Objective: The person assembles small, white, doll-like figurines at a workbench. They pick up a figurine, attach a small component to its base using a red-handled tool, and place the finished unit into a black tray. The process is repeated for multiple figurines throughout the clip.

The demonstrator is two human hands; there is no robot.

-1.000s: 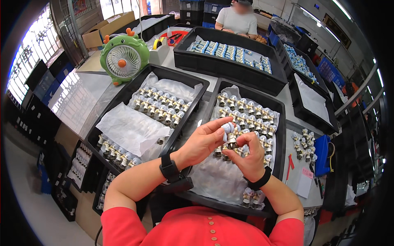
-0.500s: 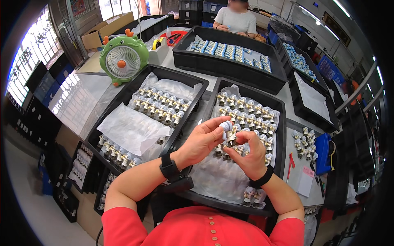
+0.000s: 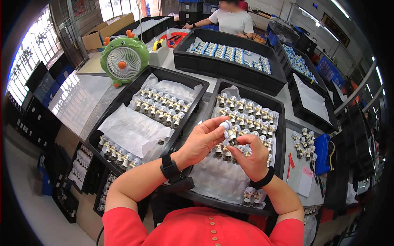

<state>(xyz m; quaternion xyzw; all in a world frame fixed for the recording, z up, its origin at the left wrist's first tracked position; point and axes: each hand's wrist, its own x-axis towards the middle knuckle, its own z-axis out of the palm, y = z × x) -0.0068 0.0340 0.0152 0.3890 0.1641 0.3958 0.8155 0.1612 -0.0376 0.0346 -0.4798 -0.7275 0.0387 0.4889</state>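
Note:
Above the right-hand black tray (image 3: 280, 135), my left hand (image 3: 203, 138) pinches a small figurine (image 3: 231, 133) by its pale lilac-haired head. The figurine has a white and gold outfit and a dark base. My right hand (image 3: 251, 158) is closed with thumb and forefinger at the figurine's lower end; the fingers partly hide it. Rows of similar figurines (image 3: 250, 107) stand on white sheeting in the tray below. Two more figurines (image 3: 249, 193), with pinkish hair, are at the tray's near right corner.
A second black tray (image 3: 93, 135) at left holds figurines under a white sheet (image 3: 133, 130). A green fan (image 3: 124, 61) stands behind it. Farther back, a large black tray (image 3: 230, 70) holds blue pieces. Loose figurines (image 3: 304, 143), a red pen (image 3: 289, 166) and a blue bin (image 3: 323, 152) lie right. A co-worker (image 3: 232, 20) is beyond.
The figurine has turned slightly between my fingers, and my right hand has shifted a little. The co-worker has leaned and stretched an arm out to the left.

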